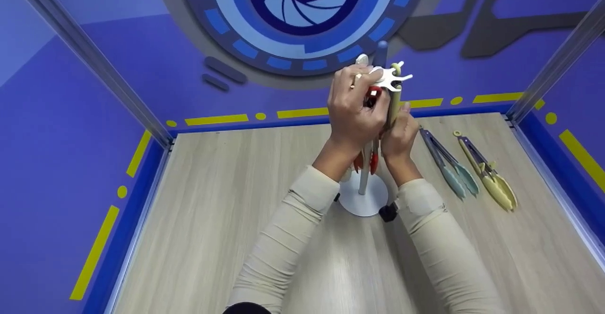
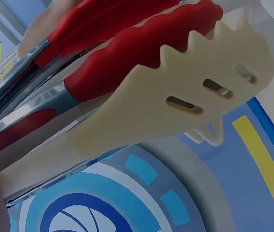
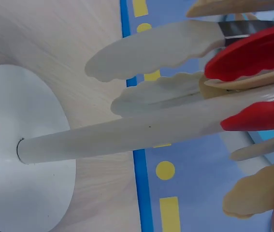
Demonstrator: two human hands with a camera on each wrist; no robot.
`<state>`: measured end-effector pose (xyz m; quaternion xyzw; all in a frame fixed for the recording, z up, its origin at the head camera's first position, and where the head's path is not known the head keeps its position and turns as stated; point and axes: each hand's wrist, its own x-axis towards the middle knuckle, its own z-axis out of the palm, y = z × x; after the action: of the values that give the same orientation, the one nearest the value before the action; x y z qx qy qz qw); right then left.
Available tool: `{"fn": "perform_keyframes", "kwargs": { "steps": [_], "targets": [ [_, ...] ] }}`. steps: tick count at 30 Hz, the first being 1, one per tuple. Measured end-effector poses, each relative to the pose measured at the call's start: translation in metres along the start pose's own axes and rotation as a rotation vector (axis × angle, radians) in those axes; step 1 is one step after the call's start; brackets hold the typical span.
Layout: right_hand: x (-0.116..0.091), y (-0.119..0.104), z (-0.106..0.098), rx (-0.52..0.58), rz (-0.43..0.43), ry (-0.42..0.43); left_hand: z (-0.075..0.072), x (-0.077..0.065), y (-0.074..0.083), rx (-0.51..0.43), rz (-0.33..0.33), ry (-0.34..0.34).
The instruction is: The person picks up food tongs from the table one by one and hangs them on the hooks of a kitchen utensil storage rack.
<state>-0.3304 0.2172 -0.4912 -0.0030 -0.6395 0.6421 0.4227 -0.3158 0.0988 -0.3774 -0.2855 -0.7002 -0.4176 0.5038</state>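
A white utensil stand with prongs at its top rises from a round base. My left hand grips its top with curled fingers, the fingertips over the white prongs. On the right side, my right hand holds pale yellow tongs by the upper part, their ring at a prong. Red-tipped tongs hang at the middle of the stand. Beside them is a cream slotted, toothed utensil. Grey-white tongs hang behind the pole in the right wrist view.
Teal-tipped tongs and yellow tongs lie on the wooden table to the right of the stand. A purple-blue patterned wall stands behind, with side walls and metal corner posts.
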Motion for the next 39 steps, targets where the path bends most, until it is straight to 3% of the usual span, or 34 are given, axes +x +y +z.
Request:
{"fn": "perform_keyframes", "kwargs": {
  "steps": [6, 23, 39],
  "targets": [
    [-0.0017, -0.0004, 0.002, 0.037, -0.022, -0.018, -0.0004, -0.0002, -0.001, -0.005, -0.006, 0.007],
    [-0.0009, 0.0049, 0.0026, -0.139, -0.114, 0.061, 0.0021, -0.0007, 0.0018, -0.017, -0.019, 0.01],
    [-0.005, 0.0025, 0.0066, -0.103, -0.127, 0.021, 0.0016, 0.0001, 0.0009, -0.037, -0.011, 0.019]
  ]
}}
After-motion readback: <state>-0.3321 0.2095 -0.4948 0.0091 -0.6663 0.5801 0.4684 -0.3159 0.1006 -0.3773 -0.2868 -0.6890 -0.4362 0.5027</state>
